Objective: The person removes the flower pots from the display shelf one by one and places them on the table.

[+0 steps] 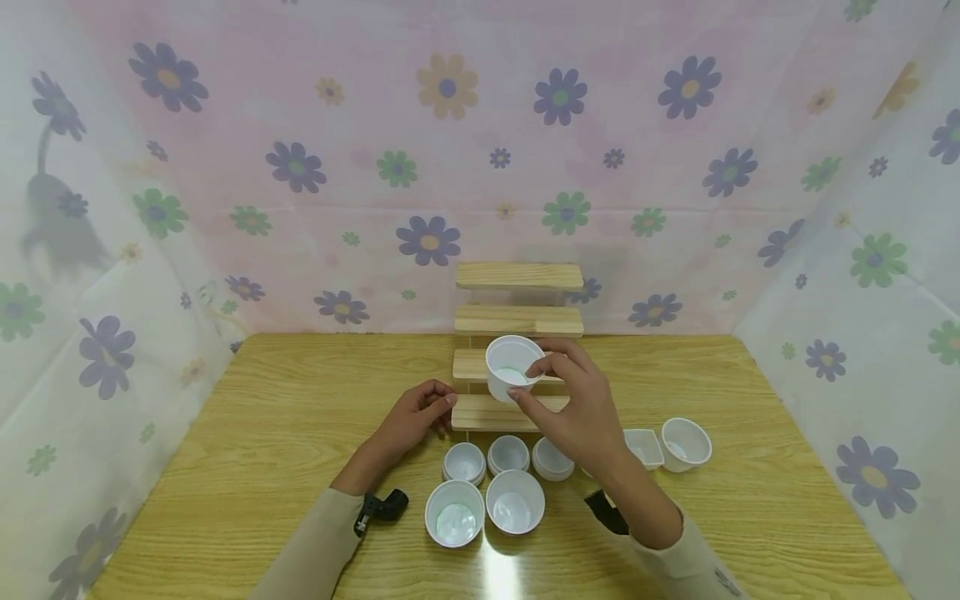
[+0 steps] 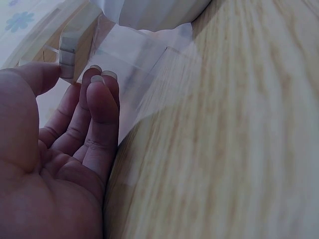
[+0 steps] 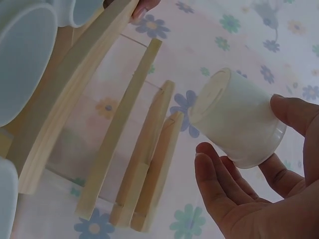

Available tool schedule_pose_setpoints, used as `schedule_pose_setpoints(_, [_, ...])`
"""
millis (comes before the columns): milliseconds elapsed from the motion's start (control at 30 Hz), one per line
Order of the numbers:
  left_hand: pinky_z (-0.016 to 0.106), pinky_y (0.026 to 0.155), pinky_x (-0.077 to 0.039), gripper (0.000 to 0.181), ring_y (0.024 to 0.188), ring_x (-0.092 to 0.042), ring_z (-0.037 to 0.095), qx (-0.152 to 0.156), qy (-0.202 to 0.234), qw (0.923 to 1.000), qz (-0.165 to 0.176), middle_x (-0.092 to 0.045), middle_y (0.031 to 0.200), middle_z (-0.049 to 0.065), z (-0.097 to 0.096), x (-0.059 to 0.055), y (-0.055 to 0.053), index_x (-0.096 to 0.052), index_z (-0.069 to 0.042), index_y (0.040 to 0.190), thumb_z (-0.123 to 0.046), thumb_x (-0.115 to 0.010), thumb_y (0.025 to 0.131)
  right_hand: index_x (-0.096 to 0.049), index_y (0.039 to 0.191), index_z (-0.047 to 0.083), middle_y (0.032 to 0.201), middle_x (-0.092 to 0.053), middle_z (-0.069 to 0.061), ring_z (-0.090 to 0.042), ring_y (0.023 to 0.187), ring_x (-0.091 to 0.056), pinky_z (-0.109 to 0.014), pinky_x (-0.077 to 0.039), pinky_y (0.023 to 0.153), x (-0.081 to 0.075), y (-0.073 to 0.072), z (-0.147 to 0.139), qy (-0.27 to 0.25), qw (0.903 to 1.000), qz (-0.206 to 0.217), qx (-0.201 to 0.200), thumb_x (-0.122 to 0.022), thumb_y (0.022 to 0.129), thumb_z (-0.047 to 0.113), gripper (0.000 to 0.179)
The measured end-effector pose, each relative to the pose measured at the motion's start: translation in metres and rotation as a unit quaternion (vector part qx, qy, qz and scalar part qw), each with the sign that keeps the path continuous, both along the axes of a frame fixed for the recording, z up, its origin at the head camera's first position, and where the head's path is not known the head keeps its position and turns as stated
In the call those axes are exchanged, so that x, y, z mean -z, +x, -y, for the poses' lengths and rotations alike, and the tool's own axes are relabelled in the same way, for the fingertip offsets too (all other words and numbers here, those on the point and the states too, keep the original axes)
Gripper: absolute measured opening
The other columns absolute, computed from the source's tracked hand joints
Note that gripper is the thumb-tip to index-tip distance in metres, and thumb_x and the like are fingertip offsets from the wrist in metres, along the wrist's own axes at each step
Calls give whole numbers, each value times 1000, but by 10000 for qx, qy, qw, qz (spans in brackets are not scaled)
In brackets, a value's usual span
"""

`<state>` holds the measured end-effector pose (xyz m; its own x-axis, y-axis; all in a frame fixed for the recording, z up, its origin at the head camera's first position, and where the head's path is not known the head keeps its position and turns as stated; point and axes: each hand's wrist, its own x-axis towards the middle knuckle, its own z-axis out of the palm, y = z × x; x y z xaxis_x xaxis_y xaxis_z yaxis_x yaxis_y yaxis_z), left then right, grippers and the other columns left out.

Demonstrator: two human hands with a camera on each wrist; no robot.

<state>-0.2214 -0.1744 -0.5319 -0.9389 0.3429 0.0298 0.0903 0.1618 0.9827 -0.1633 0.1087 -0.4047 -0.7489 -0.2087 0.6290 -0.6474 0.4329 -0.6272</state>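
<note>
My right hand (image 1: pixel 577 400) pinches a white plastic cup (image 1: pixel 501 382) near its rim, holding it in front of a stepped wooden display stand (image 1: pixel 517 321). In the right wrist view the cup (image 3: pixel 239 117) is tilted, its base toward the stand's wooden steps (image 3: pixel 119 129). At the left end of the lowest step, my left hand (image 1: pixel 412 417) grips the wood. The left wrist view shows the thumb (image 2: pixel 42 77) against the step's end (image 2: pixel 67 57), with the fingers curled beneath and beside it. Clear side supports join the steps.
In front of the stand stand several white cups, including two larger ones (image 1: pixel 454 514) (image 1: pixel 515 502) and small ones such as this one (image 1: pixel 464 463). A square container (image 1: pixel 643 448) and a round bowl (image 1: pixel 686 444) sit to the right. A flowered curtain (image 1: pixel 480 167) surrounds the wooden table (image 1: pixel 300 392).
</note>
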Motion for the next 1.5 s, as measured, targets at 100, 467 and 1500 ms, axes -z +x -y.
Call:
schedule_pose_setpoints(100, [31, 67, -59, 23, 75, -66, 20, -8, -2, 10000, -29, -67, 87, 10, 0, 0, 0, -63, -1, 119, -21, -60, 111, -68, 96, 9, 131, -66, -8, -23, 117, -66, -42, -62, 88, 1, 2, -3, 62, 10000, -45, 13, -92, 85, 12, 26])
schedule_pose_setpoints(467, [32, 68, -60, 24, 75, -66, 22, 13, -15, 10000, -49, -66, 87, 11, 0, 0, -1, -63, -1, 120, -23, -59, 112, -67, 96, 10, 133, -65, -10, -21, 112, -66, -33, -59, 87, 3, 8, -10, 274, 9995, -107, 97, -92, 84, 11, 28])
schedule_pose_setpoints(1500, [33, 69, -60, 26, 77, -67, 23, -15, -161, 9998, -66, -68, 88, 9, 0, -1, -1, -63, 1, 122, -23, -59, 111, -67, 95, 15, 133, -64, -8, -27, 123, -64, -49, -60, 92, 10, 26, -16, 540, 9985, -19, -65, -94, 81, 10, 31])
